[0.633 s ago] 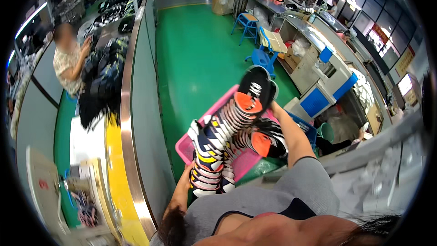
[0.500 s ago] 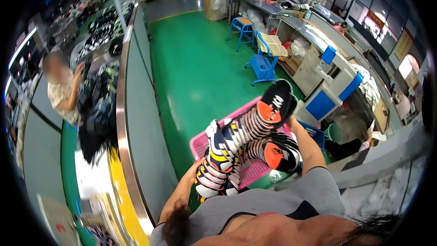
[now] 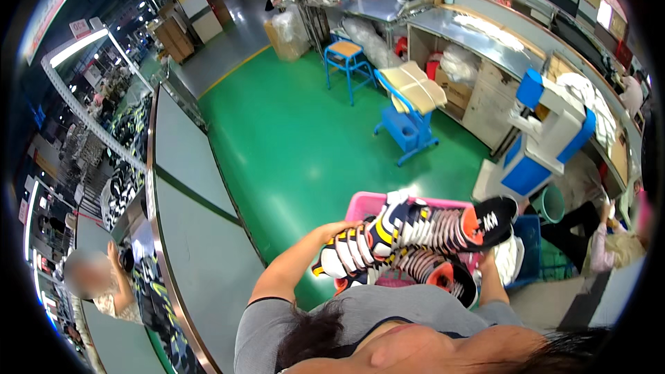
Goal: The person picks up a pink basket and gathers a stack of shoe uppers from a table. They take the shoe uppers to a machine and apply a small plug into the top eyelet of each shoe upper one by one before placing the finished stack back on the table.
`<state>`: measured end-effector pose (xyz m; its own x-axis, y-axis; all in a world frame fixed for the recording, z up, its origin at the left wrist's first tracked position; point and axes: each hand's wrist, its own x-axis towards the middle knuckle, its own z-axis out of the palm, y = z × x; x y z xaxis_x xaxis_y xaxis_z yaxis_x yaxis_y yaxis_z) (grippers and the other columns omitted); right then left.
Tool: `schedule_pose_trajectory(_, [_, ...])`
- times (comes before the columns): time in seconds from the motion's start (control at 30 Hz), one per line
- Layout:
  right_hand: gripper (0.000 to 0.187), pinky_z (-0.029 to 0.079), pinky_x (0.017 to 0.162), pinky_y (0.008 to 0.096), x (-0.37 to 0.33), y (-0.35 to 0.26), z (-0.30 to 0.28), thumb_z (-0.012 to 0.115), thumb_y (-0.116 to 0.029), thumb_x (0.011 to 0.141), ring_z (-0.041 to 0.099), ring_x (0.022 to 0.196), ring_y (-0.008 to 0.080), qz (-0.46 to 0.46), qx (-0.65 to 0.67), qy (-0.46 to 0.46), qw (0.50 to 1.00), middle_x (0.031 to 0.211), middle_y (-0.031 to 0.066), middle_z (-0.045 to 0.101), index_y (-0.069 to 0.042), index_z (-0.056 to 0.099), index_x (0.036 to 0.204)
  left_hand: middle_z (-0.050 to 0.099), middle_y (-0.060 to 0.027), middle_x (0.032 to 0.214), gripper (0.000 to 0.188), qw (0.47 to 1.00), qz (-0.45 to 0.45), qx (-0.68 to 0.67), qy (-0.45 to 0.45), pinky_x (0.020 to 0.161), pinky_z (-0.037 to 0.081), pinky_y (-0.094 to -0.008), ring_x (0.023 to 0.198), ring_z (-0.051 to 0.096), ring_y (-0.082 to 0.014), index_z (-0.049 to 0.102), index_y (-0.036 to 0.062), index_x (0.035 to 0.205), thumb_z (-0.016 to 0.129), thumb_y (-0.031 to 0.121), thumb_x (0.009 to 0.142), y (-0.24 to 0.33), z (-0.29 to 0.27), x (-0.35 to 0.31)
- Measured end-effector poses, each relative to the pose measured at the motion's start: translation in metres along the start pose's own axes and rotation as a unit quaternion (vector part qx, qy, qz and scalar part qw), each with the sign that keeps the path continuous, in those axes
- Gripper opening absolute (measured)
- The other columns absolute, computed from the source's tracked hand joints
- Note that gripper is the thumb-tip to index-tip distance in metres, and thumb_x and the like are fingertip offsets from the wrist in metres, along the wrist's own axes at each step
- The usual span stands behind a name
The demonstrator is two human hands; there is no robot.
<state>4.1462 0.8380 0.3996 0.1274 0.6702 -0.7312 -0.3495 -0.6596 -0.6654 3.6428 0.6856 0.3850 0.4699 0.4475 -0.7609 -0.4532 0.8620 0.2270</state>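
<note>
I carry a pink plastic basket [image 3: 361, 204] in front of my body, loaded with nested rows of shoe uppers. The upper row [image 3: 409, 227] lies slantwise across it, in white, navy, yellow and orange, with a black one at its right end. Below it, a second row [image 3: 433, 263] shows partly. My left hand [image 3: 341, 230] grips the basket's left side, close against the uppers. At the other side, my right hand [image 3: 488, 261] is closed beneath the row's black end. The fingers of both hands are partly hidden by basket and uppers.
A grey partition [image 3: 208, 235] runs along my left, with a co-worker [image 3: 118, 298] beyond it. Ahead on the green floor stand a blue stool [image 3: 346, 52] and a blue chair [image 3: 410, 107]. To the right are a white-blue machine [image 3: 537, 156], a green bucket [image 3: 549, 203] and a seated person [image 3: 613, 242].
My view has turned and the basket with its uppers sits further right in the picture, its upper row more level. Both hands keep hold. The chair and machine appear nearer.
</note>
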Motion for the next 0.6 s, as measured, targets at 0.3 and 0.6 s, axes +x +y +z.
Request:
schedule_pose_trajectory(0.3, [0.042, 0.040, 0.098, 0.0373, -0.009, 0.018, -0.004, 0.047, -0.034, 0.091, 0.052, 0.112, 0.0200, -0.039, 0.131, 0.149, 0.979, 0.123, 0.0089, 0.057, -0.007, 0.055, 0.122, 0.068, -0.0039, 0.098, 0.047, 0.959, -0.112, 0.200, -0.168, 0.081, 0.052, -0.0348, 0.088, 0.064, -0.0155, 0.061, 0.0123, 0.113, 0.066, 0.047, 0.082, 0.159, 0.063, 0.144])
schedule_pose_trajectory(0.6, [0.041, 0.039, 0.098, 0.0382, -0.015, 0.041, 0.026, 0.048, -0.032, 0.090, 0.052, 0.112, 0.0199, -0.049, 0.200, 0.208, 0.956, 0.122, 0.0089, 0.058, -0.006, 0.056, 0.121, 0.066, -0.0031, 0.100, 0.047, 0.889, -0.096, 0.401, -0.198, 0.078, 0.051, -0.0338, 0.088, 0.062, -0.0152, 0.061, 0.0138, 0.112, 0.061, 0.050, 0.083, 0.268, 0.131, 0.181])
